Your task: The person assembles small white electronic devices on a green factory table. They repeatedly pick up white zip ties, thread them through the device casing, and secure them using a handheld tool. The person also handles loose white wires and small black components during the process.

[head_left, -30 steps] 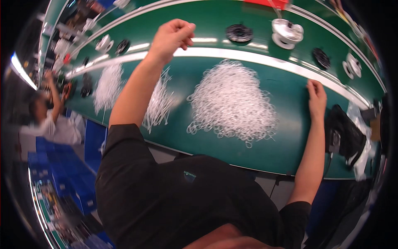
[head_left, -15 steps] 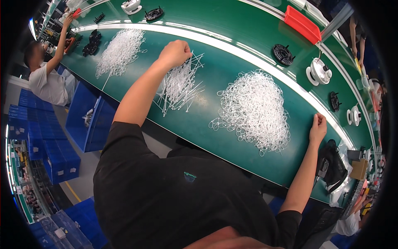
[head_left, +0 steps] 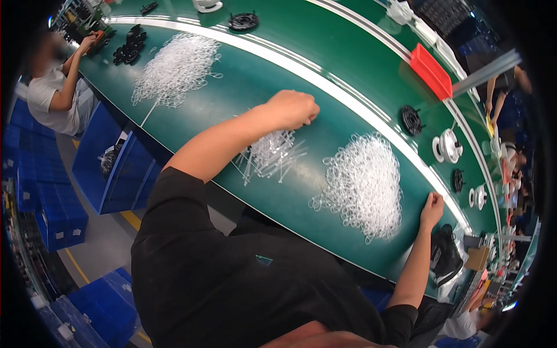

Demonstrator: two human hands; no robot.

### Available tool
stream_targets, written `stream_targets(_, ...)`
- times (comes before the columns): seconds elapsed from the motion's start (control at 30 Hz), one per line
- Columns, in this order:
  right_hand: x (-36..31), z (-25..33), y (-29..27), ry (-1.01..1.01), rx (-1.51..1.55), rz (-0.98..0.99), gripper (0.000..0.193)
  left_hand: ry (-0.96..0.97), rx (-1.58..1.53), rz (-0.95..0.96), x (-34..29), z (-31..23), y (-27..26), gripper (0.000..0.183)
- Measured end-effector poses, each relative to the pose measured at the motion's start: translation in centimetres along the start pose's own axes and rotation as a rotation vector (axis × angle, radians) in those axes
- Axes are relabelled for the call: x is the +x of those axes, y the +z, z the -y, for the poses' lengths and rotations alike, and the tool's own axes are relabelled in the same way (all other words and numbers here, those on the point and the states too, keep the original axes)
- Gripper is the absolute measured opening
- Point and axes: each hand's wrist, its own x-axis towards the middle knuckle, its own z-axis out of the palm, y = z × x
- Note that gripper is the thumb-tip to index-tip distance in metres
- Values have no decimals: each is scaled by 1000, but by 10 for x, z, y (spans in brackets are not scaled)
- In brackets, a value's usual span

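the left hand (head_left: 293,108) is curled shut at the far side of the pile of clear sticks (head_left: 271,155) in the middle of the green table (head_left: 243,81); i cannot tell if it holds any

the right hand (head_left: 432,207) is closed at the near edge, beside the heap of clear rings (head_left: 362,185)

both piles look big, so lots seems left, and nothing blocks them

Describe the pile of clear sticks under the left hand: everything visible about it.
The pile of clear sticks is a loose heap of thin, straight, translucent white pieces, plastic by the look, lying criss-crossed on the green table. A few stray outward at its near edge. The closed left hand rests at its far end.
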Motion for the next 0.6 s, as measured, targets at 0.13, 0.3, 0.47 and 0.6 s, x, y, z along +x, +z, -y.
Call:
stream_targets(0.13,1,4,1,39,-62,5,19,16,14,-13,-1,5,2,10)
stream_targets(0.3,5,1,1,33,-165,13,23,-3,66,-6,-1,1,-1,3)
stream_targets(0.47,10,1,4,32,-213,-3,23,17,133,-90,0,4,8,7)
stream_targets(0.6,7,4,4,59,-211,6,22,83,19,-151,-4,4,14,4)
